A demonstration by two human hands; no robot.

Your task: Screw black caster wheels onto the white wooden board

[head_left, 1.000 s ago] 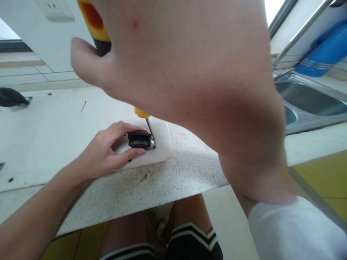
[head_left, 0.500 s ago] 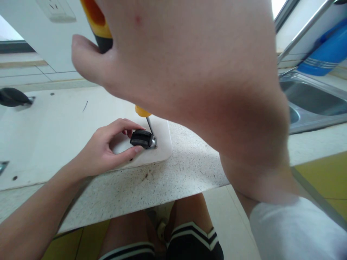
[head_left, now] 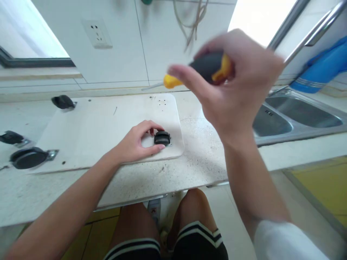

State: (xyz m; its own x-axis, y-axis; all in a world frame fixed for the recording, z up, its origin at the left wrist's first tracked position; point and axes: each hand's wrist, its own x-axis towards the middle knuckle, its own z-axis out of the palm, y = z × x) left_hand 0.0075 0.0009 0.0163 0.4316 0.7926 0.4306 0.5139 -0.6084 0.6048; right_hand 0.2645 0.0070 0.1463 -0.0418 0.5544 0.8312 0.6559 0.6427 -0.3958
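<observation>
My left hand (head_left: pixel 139 142) grips a black caster wheel (head_left: pixel 162 138) between thumb and fingers, near the right end of a white board (head_left: pixel 100 133) that lies on the counter. The caster's metal plate is mostly hidden under the wheel. Raised above the board, my right hand (head_left: pixel 230 79) is wrapped round the black and yellow handle of a screwdriver (head_left: pixel 208 66). Its thin shaft points left, and the tip is clear of the caster. Two more casters (head_left: pixel 63 102) (head_left: pixel 29 157) stand at the board's left end.
A loose caster (head_left: pixel 12 138) lies on the counter (head_left: pixel 135 182) at the left. One small dark screw (head_left: pixel 115 110) rests on the board, which has holes (head_left: pixel 162 103) at its far right corner. To the right is a steel sink (head_left: pixel 276 121) with a blue item (head_left: pixel 320 68) behind it.
My right hand has lifted the screwdriver away from the caster and swung it up and right, its shaft now pointing left. My left hand stays on the caster. The view has shifted.
</observation>
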